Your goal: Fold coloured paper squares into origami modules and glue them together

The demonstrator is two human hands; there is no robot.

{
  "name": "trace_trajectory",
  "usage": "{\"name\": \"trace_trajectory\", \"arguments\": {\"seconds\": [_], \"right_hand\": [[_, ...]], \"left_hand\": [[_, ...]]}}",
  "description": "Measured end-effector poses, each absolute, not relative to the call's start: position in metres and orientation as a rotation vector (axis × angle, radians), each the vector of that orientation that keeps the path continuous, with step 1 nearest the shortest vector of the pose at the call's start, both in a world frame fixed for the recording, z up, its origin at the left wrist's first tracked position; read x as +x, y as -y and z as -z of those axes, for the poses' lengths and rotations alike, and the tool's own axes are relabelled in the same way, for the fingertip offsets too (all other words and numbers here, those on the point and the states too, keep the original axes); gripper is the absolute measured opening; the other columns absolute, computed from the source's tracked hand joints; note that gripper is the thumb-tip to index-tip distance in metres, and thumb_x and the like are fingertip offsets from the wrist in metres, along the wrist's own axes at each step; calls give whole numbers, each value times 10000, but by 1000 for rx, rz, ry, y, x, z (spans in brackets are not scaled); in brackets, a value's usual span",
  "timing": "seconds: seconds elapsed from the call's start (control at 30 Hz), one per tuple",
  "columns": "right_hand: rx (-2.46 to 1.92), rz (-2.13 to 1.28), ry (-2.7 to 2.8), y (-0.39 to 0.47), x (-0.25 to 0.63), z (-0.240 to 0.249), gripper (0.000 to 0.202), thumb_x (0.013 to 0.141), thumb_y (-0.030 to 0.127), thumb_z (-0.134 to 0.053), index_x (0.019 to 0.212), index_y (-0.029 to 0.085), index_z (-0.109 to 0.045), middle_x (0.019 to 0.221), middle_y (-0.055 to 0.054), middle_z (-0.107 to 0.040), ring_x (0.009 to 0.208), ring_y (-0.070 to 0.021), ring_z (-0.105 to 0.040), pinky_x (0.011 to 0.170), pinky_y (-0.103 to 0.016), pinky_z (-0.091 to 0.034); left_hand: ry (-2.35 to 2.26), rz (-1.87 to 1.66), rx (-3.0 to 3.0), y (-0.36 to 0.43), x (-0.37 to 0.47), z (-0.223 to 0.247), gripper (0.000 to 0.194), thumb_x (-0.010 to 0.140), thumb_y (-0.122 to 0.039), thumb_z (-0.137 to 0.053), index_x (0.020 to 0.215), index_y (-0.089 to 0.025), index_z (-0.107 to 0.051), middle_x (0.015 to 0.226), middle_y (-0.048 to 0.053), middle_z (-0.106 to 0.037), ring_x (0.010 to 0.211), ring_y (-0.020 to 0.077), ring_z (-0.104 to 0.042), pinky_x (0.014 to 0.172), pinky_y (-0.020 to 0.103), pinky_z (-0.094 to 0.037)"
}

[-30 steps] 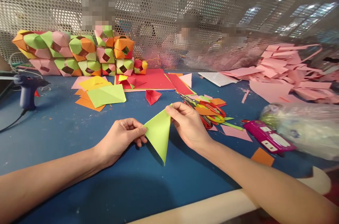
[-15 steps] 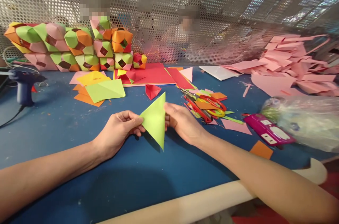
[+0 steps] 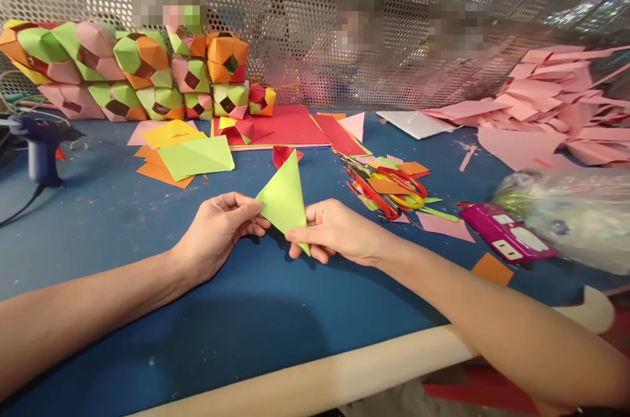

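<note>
A lime-green sheet of paper (image 3: 283, 197), folded into a triangle, is held up above the blue table (image 3: 236, 338). My left hand (image 3: 224, 226) pinches its left corner between thumb and fingers. Lower down on the right, my right hand (image 3: 329, 230) grips the paper near its bottom point, thumb lying across the front. Just behind the triangle's top tip sits a small red folded paper piece (image 3: 281, 155), partly covered by it.
Folded paper balls (image 3: 162, 102) are stacked at the back left, near a hot glue gun (image 3: 43, 148). Red-handled scissors (image 3: 388, 207) lie among scraps on the right. Beyond them are a magenta power strip (image 3: 509, 233), a plastic bag (image 3: 581, 220) and pink paper strips (image 3: 566, 102).
My right hand has slid down from the triangle's right edge to its lower point and closed on it there. The paper has tilted, its top tip shifting left. The camera view has shifted slightly.
</note>
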State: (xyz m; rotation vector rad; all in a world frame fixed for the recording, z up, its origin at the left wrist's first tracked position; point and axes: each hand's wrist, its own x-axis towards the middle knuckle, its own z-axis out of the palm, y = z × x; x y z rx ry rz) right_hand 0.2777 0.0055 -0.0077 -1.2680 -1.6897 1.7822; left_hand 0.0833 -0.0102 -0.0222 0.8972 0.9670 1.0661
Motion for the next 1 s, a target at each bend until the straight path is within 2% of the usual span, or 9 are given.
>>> {"name": "trace_trajectory", "arguments": {"seconds": [0.1,0.27,0.4,0.63,0.77,0.87,1.0], "right_hand": [[-1307,-1815,1660,-6,279,8,247,732,310,-669,629,97,-599,623,-67,-687,318,-26,-454,332,-166,-243],[-1273,-1925,1672,-11,286,7,220,725,287,-679,684,80,-619,728,-104,-716,326,-19,-475,319,-161,-222],[-1268,-1975,1654,-13,289,4,219,717,269,-689,663,75,-603,620,-68,-696,294,2,-424,320,-152,-222],[-1180,-2044,1728,-10,297,6,197,689,245,-712,677,94,-586,658,-69,-703,341,-31,-504,346,-162,-304],[-1157,-2050,1726,-15,301,6,263,714,334,-703,763,94,-610,792,-93,-701,426,-56,-563,360,-166,-343],[-1109,-1920,1558,-18,294,9,339,721,434,-685,800,114,-607,732,-36,-650,470,-49,-537,365,-156,-328],[-1075,-1795,1412,-14,279,16,368,609,398,-777,800,124,-622,626,25,-573,480,-45,-472,394,-162,-319]], "left_hand": [[-975,-1062,886,10,84,21,135,743,-215,-676,712,-118,-587,658,61,-690,590,104,-624,617,213,-482],[-993,-1080,873,8,83,20,130,742,-196,-671,702,-112,-581,639,60,-681,586,106,-625,605,205,-494],[-1005,-1093,880,7,83,21,130,742,-188,-669,696,-104,-581,638,70,-680,587,110,-627,605,204,-504],[-1001,-1144,847,3,78,22,131,729,-191,-682,702,-106,-586,622,52,-669,580,107,-631,594,192,-510],[-998,-1150,845,2,78,21,126,728,-184,-683,703,-108,-585,616,44,-665,579,105,-631,598,192,-514],[-996,-1126,851,4,81,20,126,733,-180,-680,703,-110,-581,618,47,-669,586,107,-634,591,188,-512],[-968,-1057,892,9,85,19,129,740,-187,-680,706,-109,-584,637,60,-680,599,113,-639,615,201,-516]]}}
